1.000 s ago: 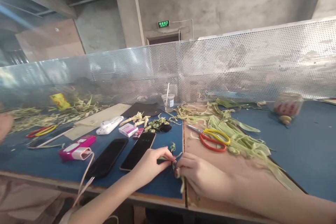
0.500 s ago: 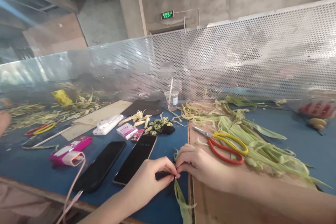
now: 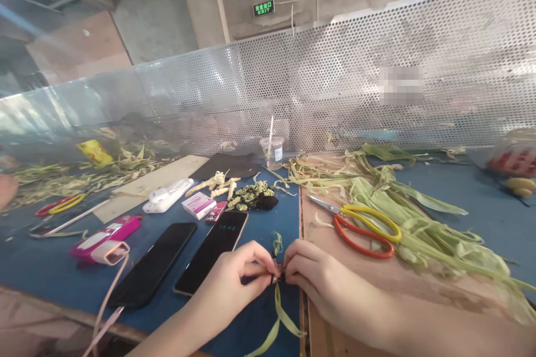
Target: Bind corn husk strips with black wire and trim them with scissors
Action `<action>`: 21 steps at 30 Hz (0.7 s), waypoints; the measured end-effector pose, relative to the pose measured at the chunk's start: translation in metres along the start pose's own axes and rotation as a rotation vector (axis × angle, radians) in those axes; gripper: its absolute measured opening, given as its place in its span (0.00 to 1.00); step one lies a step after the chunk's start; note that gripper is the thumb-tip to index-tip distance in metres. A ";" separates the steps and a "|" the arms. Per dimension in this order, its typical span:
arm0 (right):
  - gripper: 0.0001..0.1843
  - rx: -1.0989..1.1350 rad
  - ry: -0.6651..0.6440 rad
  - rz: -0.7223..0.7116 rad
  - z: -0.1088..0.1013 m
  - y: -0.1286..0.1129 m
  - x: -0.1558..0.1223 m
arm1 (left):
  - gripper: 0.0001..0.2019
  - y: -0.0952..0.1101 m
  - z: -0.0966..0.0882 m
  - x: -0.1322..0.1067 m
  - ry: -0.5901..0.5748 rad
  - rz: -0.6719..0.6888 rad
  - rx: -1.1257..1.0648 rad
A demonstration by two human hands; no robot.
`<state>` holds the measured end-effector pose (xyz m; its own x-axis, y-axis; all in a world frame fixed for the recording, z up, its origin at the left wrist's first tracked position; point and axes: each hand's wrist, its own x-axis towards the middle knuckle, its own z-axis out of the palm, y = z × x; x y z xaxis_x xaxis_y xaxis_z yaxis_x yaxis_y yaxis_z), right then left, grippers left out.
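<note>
Pinching green leaf: two hands, beside two phones.

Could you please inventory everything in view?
exit sign: one, green, wall
screen: one, silver, back
table: one, blue and brown, below
cup: one, clear, by screen
leaf piles: two, green, right and left
scissors: two, red-yellow, right and left
phones: two, black, centre-left
pack: one, pink, left
device: one, white, behind phones
small boxes: two, white-purple and red, behind phones
small pieces: several, green, cream, black, behind phones
packet: one, yellow, left
sheets: at least two, tan and black, back left
cable: one, pink, front left
jar: one, clear-red, right edge
held strips: count unclear, green, centre
another person's hand: one, blurred, left edge
hands: two, bare, centre
</note>
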<state>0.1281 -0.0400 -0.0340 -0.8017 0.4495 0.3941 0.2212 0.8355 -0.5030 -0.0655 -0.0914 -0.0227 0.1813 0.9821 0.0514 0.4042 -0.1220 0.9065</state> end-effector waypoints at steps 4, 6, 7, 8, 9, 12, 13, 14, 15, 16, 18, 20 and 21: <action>0.12 -0.038 -0.009 0.023 0.000 -0.004 -0.002 | 0.05 0.002 0.001 0.000 0.006 -0.003 0.025; 0.12 -0.034 -0.019 0.024 -0.001 -0.005 -0.003 | 0.05 0.002 0.001 -0.001 0.008 0.000 0.038; 0.12 -0.035 -0.029 0.012 -0.002 -0.006 -0.004 | 0.05 0.002 0.001 -0.001 0.011 0.003 0.043; 0.12 -0.040 -0.042 -0.002 -0.002 -0.006 -0.004 | 0.05 0.002 0.001 -0.001 0.014 0.005 0.049; 0.12 -0.049 -0.055 -0.016 -0.002 -0.007 -0.005 | 0.05 0.002 0.002 0.000 0.016 0.008 0.055; 0.12 -0.065 -0.065 -0.030 0.000 -0.006 -0.006 | 0.06 0.000 0.002 0.001 0.019 0.019 0.072; 0.11 -0.060 -0.050 -0.022 0.001 -0.005 -0.006 | 0.06 0.000 0.002 0.001 0.017 0.021 0.077; 0.11 -0.053 -0.030 -0.009 0.001 -0.005 -0.006 | 0.06 0.000 0.002 0.001 0.016 0.024 0.080; 0.11 -0.046 -0.010 -0.001 0.002 -0.004 -0.006 | 0.06 0.000 0.002 0.001 0.015 0.026 0.081; 0.11 -0.044 0.004 0.004 0.002 -0.004 -0.006 | 0.06 0.000 0.002 0.001 0.013 0.029 0.082; 0.12 -0.054 0.013 0.002 0.002 -0.004 -0.005 | 0.06 0.000 0.002 0.001 0.009 0.035 0.085; 0.12 -0.069 0.016 -0.009 0.001 -0.005 -0.005 | 0.06 0.000 0.001 0.001 0.007 0.041 0.087; 0.12 -0.073 0.021 -0.015 0.000 -0.006 -0.005 | 0.06 0.000 0.001 0.001 0.004 0.041 0.087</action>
<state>0.1305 -0.0471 -0.0329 -0.7937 0.4426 0.4172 0.2499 0.8626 -0.4398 -0.0641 -0.0903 -0.0226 0.1953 0.9766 0.0897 0.4729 -0.1739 0.8638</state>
